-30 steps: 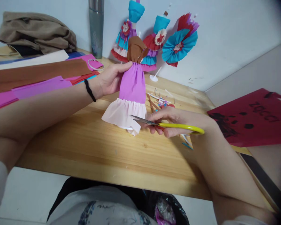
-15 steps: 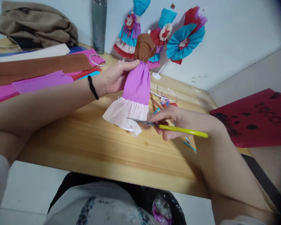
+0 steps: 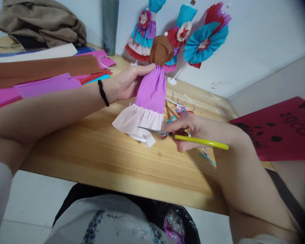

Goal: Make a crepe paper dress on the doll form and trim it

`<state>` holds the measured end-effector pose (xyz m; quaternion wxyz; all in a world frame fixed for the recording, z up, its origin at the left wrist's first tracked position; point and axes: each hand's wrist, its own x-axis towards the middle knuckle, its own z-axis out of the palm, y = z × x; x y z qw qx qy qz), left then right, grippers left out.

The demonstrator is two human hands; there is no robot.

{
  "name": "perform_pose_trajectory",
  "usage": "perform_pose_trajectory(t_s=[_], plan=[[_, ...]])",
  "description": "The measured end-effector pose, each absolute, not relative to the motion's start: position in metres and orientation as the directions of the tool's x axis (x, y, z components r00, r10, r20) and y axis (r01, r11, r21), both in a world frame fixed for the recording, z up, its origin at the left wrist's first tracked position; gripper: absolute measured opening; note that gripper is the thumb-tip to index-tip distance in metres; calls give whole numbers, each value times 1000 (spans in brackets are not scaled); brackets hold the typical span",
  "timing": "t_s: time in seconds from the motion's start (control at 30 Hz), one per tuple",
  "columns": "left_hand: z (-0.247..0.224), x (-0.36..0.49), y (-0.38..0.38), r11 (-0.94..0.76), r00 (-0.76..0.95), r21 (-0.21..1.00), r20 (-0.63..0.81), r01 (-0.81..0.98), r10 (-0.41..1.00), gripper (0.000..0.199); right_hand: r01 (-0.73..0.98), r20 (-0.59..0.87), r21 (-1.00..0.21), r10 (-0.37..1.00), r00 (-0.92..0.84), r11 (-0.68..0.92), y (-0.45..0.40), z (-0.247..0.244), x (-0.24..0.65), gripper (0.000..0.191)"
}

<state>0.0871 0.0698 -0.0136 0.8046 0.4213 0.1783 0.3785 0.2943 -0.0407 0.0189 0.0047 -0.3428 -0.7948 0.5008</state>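
My left hand (image 3: 130,81) is closed round the waist of a miniature paper dress (image 3: 151,88), which leans a little to the right above the table. Its top is brown, its long skirt purple, and a pale pink ruffle runs along the bottom. In my right hand (image 3: 186,130) are scissors with yellow handles (image 3: 200,141). Their blades point left and lie across the pale ruffle (image 3: 137,118). A loose strip of the ruffle (image 3: 149,139) hangs below the blades, over a white round base. The fingers of my left hand behind the dress are hidden.
Three finished paper pieces, one a blue fan-like flower (image 3: 204,44), stand at the back wall. Folded coloured paper (image 3: 40,69) lies left, by a tall bottle (image 3: 109,28) and brown cloth (image 3: 40,22). Paper scraps (image 3: 180,108) lie behind my right hand; a red bag (image 3: 282,132) stands right.
The whole view has shifted slightly. My hands, the dress and the scissors keep nearly the same places relative to each other, with the blades still across the ruffle.
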Motion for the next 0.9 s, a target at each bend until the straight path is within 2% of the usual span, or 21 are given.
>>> perform_pose_trajectory(t_s=[0.17, 0.37, 0.47, 0.67, 0.8, 0.9], plan=[[-16, 87, 71, 358, 645, 800, 47, -482, 762, 37, 566, -354, -784, 566, -744, 255, -40, 18, 295, 67], [-23, 91, 81, 365, 646, 781, 62, -506, 761, 33, 588, -365, -757, 560, -743, 287, -39, 17, 297, 68], [-26, 92, 83, 371, 671, 779, 85, -505, 736, 34, 588, -373, -762, 559, -740, 271, -39, 17, 298, 67], [-27, 86, 82, 363, 699, 792, 108, -490, 707, 23, 598, -388, -761, 561, -731, 252, -39, 15, 299, 57], [-36, 90, 93, 370, 733, 775, 171, -513, 658, 25, 592, -392, -772, 560, -730, 231, -39, 15, 300, 58], [-39, 94, 97, 362, 689, 754, 161, -548, 707, 19, 590, -395, -775, 553, -733, 228, -39, 16, 300, 58]])
